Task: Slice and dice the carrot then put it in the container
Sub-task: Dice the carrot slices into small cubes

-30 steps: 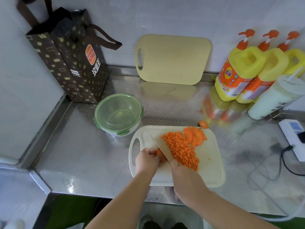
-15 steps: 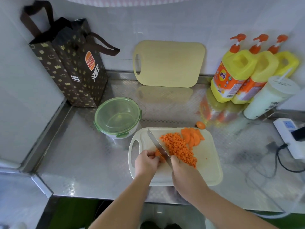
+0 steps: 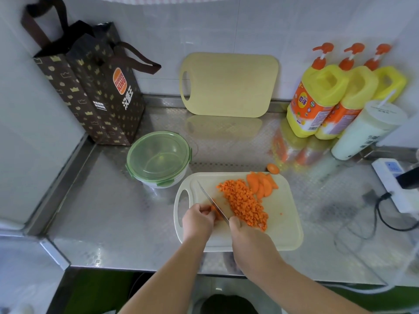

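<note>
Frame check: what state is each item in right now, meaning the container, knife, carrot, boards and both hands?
Container: lid on, looks empty.
Knife: gripped by right hand, blade angled across the white board.
Carrot piece: pinched by left hand, beside the blade.
Diced carrot: piled on the white board.
Carrot slices: undiced, at the board's far edge.
Stray slice: off the board, on the counter.
Yellow board: leaning against the wall.

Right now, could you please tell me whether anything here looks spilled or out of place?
One carrot slice lies off the white cutting board, on the steel counter past its far right corner. Nothing else stands out.
</note>
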Available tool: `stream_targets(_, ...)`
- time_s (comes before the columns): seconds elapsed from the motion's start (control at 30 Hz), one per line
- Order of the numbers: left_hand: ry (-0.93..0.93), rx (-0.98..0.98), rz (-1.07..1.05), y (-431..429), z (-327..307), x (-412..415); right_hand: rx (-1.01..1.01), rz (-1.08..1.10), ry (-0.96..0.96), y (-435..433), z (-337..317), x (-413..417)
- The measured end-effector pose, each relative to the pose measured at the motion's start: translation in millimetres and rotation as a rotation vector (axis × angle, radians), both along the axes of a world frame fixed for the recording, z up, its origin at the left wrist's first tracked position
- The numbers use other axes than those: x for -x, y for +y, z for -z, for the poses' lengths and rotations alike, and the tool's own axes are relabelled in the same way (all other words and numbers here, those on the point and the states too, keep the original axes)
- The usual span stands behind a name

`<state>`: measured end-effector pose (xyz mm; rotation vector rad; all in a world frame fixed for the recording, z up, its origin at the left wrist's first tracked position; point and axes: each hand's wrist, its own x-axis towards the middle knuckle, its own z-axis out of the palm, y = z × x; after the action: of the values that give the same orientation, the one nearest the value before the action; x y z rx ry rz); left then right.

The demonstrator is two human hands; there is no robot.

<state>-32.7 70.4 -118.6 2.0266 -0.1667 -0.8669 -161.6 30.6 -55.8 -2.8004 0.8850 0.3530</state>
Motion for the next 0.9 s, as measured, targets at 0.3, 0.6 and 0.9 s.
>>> stream_targets(0.3, 0.003, -0.017, -0.006, -2, 0, 0, -0.027, 0.007, -0.016, -1, -3, -6)
stream_targets(0.6, -0.009, -0.050, 0.022, -3, -1, -2, -0.155, 0.057, -0.039, -5, 9, -9)
stream_targets(0.9, 0.006, -0.042, 0.009, -2, -7, -1, -0.072, 0.080, -0.075, -6, 33, -18)
